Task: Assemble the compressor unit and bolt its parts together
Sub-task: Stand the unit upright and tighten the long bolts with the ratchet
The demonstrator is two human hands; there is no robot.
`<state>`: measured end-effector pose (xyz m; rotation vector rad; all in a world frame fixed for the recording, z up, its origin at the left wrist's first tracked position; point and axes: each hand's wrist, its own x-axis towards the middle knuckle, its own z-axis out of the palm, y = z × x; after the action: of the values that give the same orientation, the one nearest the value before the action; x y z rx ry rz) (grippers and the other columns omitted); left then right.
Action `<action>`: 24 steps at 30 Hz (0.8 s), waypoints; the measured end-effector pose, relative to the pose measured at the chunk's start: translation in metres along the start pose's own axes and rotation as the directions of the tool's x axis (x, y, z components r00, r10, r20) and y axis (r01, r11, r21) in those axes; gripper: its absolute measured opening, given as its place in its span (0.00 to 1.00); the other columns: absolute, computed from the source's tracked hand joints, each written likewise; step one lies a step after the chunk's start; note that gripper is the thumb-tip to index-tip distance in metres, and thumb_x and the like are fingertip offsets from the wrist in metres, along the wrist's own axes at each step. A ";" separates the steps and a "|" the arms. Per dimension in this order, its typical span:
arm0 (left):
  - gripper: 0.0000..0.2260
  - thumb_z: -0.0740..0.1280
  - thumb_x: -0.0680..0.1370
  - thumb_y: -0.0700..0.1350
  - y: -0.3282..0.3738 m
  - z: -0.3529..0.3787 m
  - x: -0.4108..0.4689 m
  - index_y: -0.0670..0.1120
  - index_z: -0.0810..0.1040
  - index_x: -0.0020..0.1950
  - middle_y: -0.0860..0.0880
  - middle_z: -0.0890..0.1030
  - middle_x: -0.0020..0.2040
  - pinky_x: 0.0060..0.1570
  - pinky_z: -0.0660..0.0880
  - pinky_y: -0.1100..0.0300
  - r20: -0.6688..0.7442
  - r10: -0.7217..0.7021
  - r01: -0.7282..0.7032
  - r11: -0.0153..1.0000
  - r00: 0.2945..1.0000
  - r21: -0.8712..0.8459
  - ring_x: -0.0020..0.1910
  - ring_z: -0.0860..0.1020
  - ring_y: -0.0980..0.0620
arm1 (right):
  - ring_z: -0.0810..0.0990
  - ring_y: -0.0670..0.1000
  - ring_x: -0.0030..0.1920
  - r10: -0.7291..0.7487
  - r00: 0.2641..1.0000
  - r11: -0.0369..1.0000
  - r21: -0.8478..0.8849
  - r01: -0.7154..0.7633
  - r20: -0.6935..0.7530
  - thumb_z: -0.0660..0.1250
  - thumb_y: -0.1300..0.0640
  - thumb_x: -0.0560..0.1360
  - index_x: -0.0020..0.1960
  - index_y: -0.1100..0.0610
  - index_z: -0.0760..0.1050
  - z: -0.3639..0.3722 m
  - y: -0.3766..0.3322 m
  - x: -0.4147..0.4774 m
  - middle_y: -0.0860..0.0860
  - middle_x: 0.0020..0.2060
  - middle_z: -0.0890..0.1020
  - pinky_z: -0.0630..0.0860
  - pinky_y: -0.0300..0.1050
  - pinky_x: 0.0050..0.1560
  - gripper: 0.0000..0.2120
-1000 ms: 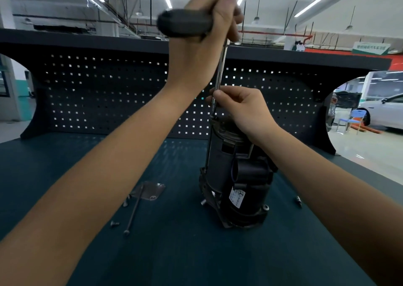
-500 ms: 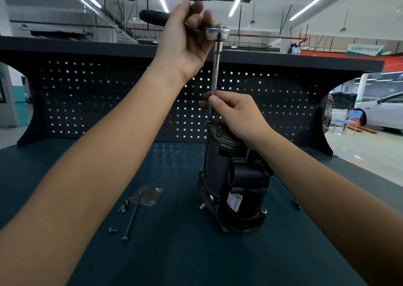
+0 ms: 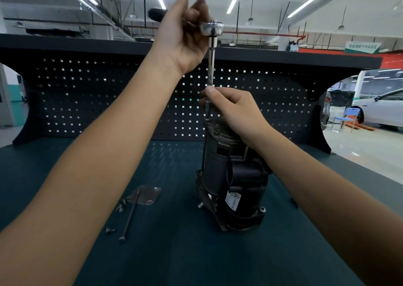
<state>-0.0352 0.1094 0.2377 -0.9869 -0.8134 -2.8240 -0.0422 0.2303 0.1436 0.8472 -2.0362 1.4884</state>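
Seemingly midway: compressor (image 3: 233, 176) stood upright.
Left grip (image 3: 185, 39) held the ratchet (image 3: 212, 28), right grip (image 3: 236, 113) pinched its shaft (image 3: 211, 67); long bolt (image 3: 130, 216), screws (image 3: 110, 230), plate (image 3: 148, 194) lay unfitted.

Compressor (image 3: 218, 166) upright mid-bench, long bolt (image 3: 130, 216), screws (image 3: 110, 230), plate (image 3: 148, 195) lying left, pegboard (image 3: 98, 102) behind, open mat (image 3: 185, 259) in front

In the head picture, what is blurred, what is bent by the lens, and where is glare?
Head view: the left hand is motion-blurred at its top; the ratchet glints brightly; the pegboard bows from wide-angle distortion; the compressor is dark, low in detail.
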 end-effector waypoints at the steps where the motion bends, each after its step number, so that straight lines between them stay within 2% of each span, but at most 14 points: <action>1: 0.16 0.58 0.81 0.43 0.001 -0.001 0.005 0.34 0.74 0.40 0.49 0.73 0.19 0.24 0.75 0.64 0.015 -0.061 0.062 0.998 0.998 -0.025 0.21 0.77 0.52 | 0.78 0.44 0.41 0.007 1.000 1.000 0.009 -0.007 0.006 0.62 0.49 0.77 0.43 0.48 0.81 0.001 0.000 0.000 0.56 0.44 0.84 0.74 0.37 0.47 0.10; 3: 0.16 0.58 0.81 0.42 0.003 -0.002 0.012 0.32 0.74 0.41 0.50 0.71 0.18 0.26 0.75 0.63 0.040 -0.153 0.154 0.988 0.987 -0.021 0.20 0.77 0.53 | 0.79 0.48 0.41 -0.002 1.000 1.000 0.004 0.002 0.019 0.60 0.51 0.78 0.49 0.51 0.81 0.002 0.000 0.000 0.56 0.46 0.84 0.72 0.31 0.42 0.11; 4: 0.16 0.58 0.81 0.42 0.003 -0.002 0.014 0.32 0.74 0.41 0.50 0.71 0.18 0.27 0.76 0.63 0.045 -0.179 0.180 0.984 0.983 -0.001 0.19 0.77 0.53 | 0.79 0.54 0.42 -0.012 1.000 1.000 -0.008 0.012 0.015 0.60 0.53 0.79 0.51 0.51 0.80 0.002 -0.001 0.000 0.55 0.46 0.84 0.73 0.32 0.39 0.10; 7: 0.15 0.58 0.81 0.42 -0.003 -0.001 0.010 0.33 0.74 0.41 0.49 0.71 0.19 0.23 0.76 0.62 0.067 -0.147 0.145 0.989 0.987 0.021 0.21 0.77 0.52 | 0.75 0.70 0.49 -0.037 0.999 0.999 0.008 0.037 -0.022 0.60 0.56 0.79 0.48 0.51 0.79 0.001 -0.001 -0.002 0.51 0.42 0.84 0.77 0.54 0.47 0.09; 10: 0.14 0.55 0.82 0.44 -0.010 -0.005 0.001 0.40 0.72 0.41 0.51 0.73 0.21 0.30 0.77 0.62 0.121 0.112 -0.133 0.973 0.986 0.189 0.28 0.79 0.54 | 0.75 0.72 0.49 -0.034 0.998 0.999 -0.003 0.034 -0.059 0.61 0.56 0.78 0.42 0.47 0.78 0.000 -0.003 -0.003 0.63 0.43 0.83 0.75 0.65 0.49 0.10; 12: 0.13 0.54 0.82 0.44 -0.015 -0.008 -0.010 0.42 0.71 0.41 0.52 0.75 0.24 0.38 0.77 0.58 0.168 0.314 -0.354 0.867 0.934 0.349 0.35 0.81 0.53 | 0.77 0.70 0.49 -0.034 0.996 0.999 -0.020 0.033 -0.083 0.61 0.56 0.78 0.41 0.47 0.78 0.000 -0.003 -0.002 0.60 0.43 0.84 0.74 0.64 0.49 0.10; 14: 0.13 0.54 0.82 0.42 -0.019 -0.011 -0.018 0.42 0.71 0.40 0.52 0.76 0.26 0.44 0.77 0.57 0.238 0.485 -0.537 0.705 0.842 0.464 0.39 0.82 0.52 | 0.80 0.63 0.49 -0.038 0.995 0.999 -0.036 0.035 -0.088 0.62 0.56 0.78 0.43 0.50 0.79 0.001 -0.003 0.000 0.57 0.43 0.84 0.75 0.59 0.53 0.08; 16: 0.13 0.54 0.81 0.41 -0.021 -0.012 -0.022 0.42 0.71 0.39 0.52 0.77 0.25 0.45 0.76 0.58 0.294 0.561 -0.626 0.608 0.774 0.489 0.39 0.82 0.52 | 0.81 0.60 0.48 -0.038 0.996 0.999 -0.039 0.035 -0.078 0.62 0.55 0.78 0.43 0.50 0.79 0.001 -0.001 0.001 0.56 0.43 0.84 0.75 0.56 0.54 0.08; 17: 0.13 0.54 0.81 0.42 -0.022 -0.010 -0.022 0.43 0.71 0.39 0.52 0.77 0.25 0.43 0.77 0.59 0.276 0.555 -0.614 0.636 0.785 0.467 0.38 0.82 0.52 | 0.81 0.59 0.48 -0.037 0.996 0.999 -0.036 0.034 -0.075 0.63 0.55 0.78 0.42 0.48 0.79 0.001 0.001 0.001 0.55 0.42 0.85 0.76 0.54 0.53 0.09; 18: 0.14 0.54 0.82 0.43 -0.020 -0.008 -0.020 0.42 0.71 0.38 0.52 0.76 0.24 0.40 0.77 0.59 0.224 0.512 -0.557 0.720 0.829 0.415 0.37 0.82 0.52 | 0.82 0.55 0.47 -0.035 0.997 0.999 -0.021 0.034 -0.073 0.63 0.55 0.77 0.42 0.48 0.79 0.000 0.002 0.002 0.52 0.41 0.85 0.78 0.49 0.51 0.08; 20: 0.15 0.56 0.81 0.44 -0.013 -0.004 -0.013 0.42 0.72 0.36 0.51 0.73 0.21 0.30 0.76 0.62 0.077 0.353 -0.361 0.904 0.932 0.227 0.29 0.80 0.53 | 0.82 0.41 0.42 -0.030 0.998 0.999 0.034 0.032 -0.049 0.64 0.56 0.77 0.47 0.52 0.80 -0.001 0.004 0.001 0.44 0.39 0.84 0.76 0.34 0.48 0.06; 21: 0.16 0.58 0.81 0.42 -0.008 -0.003 -0.009 0.41 0.72 0.33 0.51 0.72 0.20 0.26 0.74 0.64 0.001 0.255 -0.252 0.957 0.967 0.144 0.25 0.78 0.54 | 0.80 0.36 0.40 -0.032 0.999 0.999 0.032 0.032 -0.030 0.64 0.55 0.77 0.52 0.55 0.80 -0.001 0.005 0.002 0.42 0.39 0.82 0.73 0.29 0.47 0.08; 22: 0.17 0.59 0.79 0.40 -0.003 -0.002 -0.004 0.41 0.72 0.30 0.51 0.72 0.19 0.23 0.73 0.66 -0.057 0.154 -0.149 0.984 0.986 0.096 0.22 0.76 0.55 | 0.78 0.33 0.39 -0.032 0.999 0.999 0.001 0.032 -0.005 0.63 0.54 0.77 0.56 0.57 0.79 0.000 0.006 0.003 0.41 0.40 0.82 0.71 0.25 0.45 0.11; 24: 0.17 0.60 0.78 0.37 0.004 0.000 0.001 0.38 0.72 0.29 0.50 0.72 0.18 0.19 0.71 0.66 -0.070 -0.020 0.023 0.999 0.997 0.044 0.18 0.74 0.56 | 0.74 0.31 0.36 -0.031 0.998 0.995 -0.088 0.036 0.059 0.60 0.53 0.78 0.61 0.55 0.77 0.003 0.004 0.002 0.41 0.44 0.81 0.68 0.23 0.42 0.14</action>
<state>-0.0353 0.1062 0.2405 -0.8736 -0.8799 -2.8271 -0.0466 0.2281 0.1417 0.8930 -2.1028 1.3590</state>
